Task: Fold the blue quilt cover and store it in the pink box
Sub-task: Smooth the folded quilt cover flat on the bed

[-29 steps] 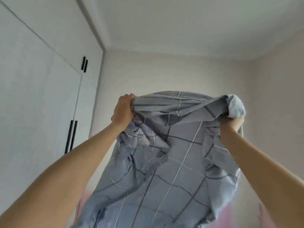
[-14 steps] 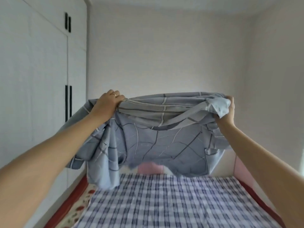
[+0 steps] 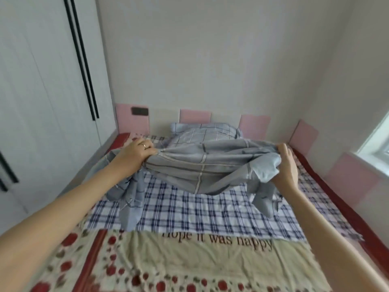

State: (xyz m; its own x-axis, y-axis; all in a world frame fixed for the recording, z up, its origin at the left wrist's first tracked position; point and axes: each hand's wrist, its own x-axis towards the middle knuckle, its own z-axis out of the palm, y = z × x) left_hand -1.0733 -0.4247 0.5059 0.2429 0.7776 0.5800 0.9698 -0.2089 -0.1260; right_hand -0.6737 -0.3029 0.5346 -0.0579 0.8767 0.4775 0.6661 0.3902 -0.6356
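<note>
Lowering quilt cover (image 3: 202, 169) toward checked sheet (image 3: 189, 209)

A home bedroom: a bed (image 3: 210, 211) with a pillow (image 3: 206, 131) beside a white wardrobe (image 3: 42, 102).

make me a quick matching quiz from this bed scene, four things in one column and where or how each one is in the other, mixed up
1 blue quilt cover
2 pillow
3 checked sheet
4 wardrobe

A spread flat on the bed
B left of the bed, with black handles
C gripped by the left hand and right hand
D at the head of the bed

Pairs: 1-C, 2-D, 3-A, 4-B
</note>
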